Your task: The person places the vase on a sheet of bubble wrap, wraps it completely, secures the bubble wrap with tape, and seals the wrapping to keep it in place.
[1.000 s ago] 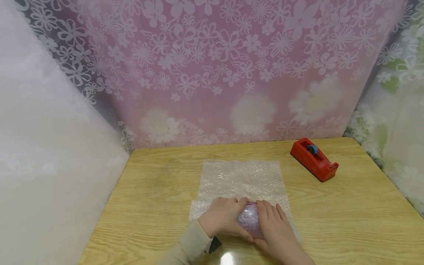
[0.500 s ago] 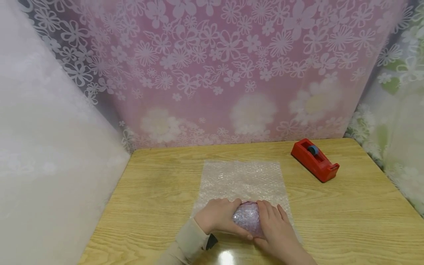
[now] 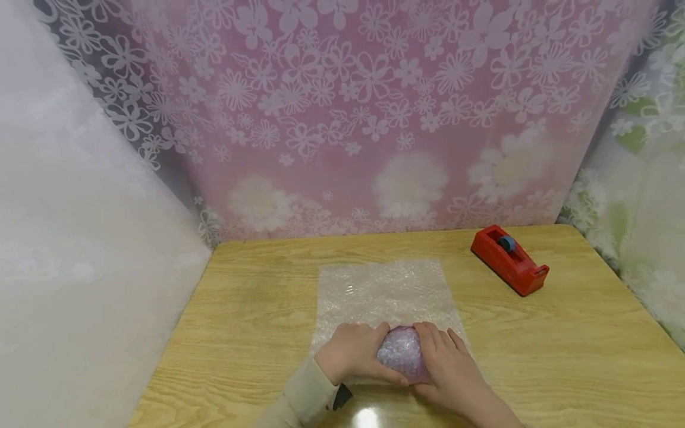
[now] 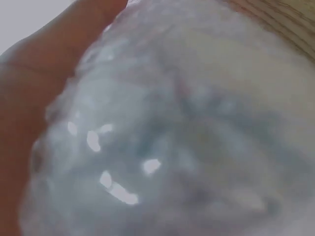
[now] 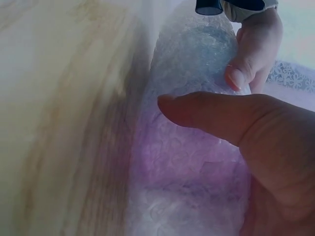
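A bundle rolled in clear bubble wrap point(image 3: 402, 353), purple showing through the film, lies near the table's front edge. My left hand point(image 3: 354, 353) grips its left part, thumb on the near side and fingers over the top. My right hand point(image 3: 446, 370) holds the right part the same way. In the right wrist view, my right thumb point(image 5: 206, 115) lies across the long roll point(image 5: 192, 152), and the left hand point(image 5: 256, 54) is farther along it. Glossy wrap point(image 4: 123, 162) fills most of the left wrist view. What is inside is blurred by the wrap.
A flat sheet of bubble wrap point(image 3: 380, 291) extends from the roll toward the back of the wooden table point(image 3: 251, 309). A red tape dispenser point(image 3: 508, 261) with a blue roll stands at the back right. Flowered curtains point(image 3: 332, 131) enclose the table's back and sides.
The flat sheet's far end has shifted a little to the left and turned slightly. Both hands keep their grip on the bundle, the left hand having moved slightly left.
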Motion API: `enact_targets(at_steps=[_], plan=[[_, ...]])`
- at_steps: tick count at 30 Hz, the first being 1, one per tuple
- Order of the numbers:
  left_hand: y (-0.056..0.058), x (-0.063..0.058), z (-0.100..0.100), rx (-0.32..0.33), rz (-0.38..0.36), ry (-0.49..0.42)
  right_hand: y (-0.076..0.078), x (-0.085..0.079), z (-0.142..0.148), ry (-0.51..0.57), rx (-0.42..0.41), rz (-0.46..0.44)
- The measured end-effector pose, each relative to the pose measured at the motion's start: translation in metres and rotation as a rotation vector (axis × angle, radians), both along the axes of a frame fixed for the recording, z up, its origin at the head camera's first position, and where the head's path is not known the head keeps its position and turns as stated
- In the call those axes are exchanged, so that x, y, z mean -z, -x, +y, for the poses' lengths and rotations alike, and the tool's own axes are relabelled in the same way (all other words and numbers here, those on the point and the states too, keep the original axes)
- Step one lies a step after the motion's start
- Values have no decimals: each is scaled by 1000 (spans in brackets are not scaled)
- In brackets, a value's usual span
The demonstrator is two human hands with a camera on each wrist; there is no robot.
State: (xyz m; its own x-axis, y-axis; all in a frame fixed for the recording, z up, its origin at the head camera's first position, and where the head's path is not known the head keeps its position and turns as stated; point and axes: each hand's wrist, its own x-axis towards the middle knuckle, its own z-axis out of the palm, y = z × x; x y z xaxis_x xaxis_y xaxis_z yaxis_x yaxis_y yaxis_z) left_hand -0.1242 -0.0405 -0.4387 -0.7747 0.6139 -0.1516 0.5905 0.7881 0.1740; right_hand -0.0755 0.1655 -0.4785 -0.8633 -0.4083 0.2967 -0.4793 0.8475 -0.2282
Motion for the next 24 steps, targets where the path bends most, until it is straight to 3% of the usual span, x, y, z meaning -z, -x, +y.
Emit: enact_targets(at_steps=[4,9,13,16,18,24], plan=[[1,2,5,26,126,22,6,-2,5,-1,1,-16],[-2,2,14,52,362,40,16,-2,10,4,-8,-24],[-12,4,17,74,569,4,18,-4,10,2,-17,-34],[-20,6,20,68,675,10,20,-6,12,-5,-25,-46],[-25,8,22,57,709,36,22,-7,12,-6,-29,-61],[-32,15,30,34,706,115,27,-10,12,5,-34,-113]])
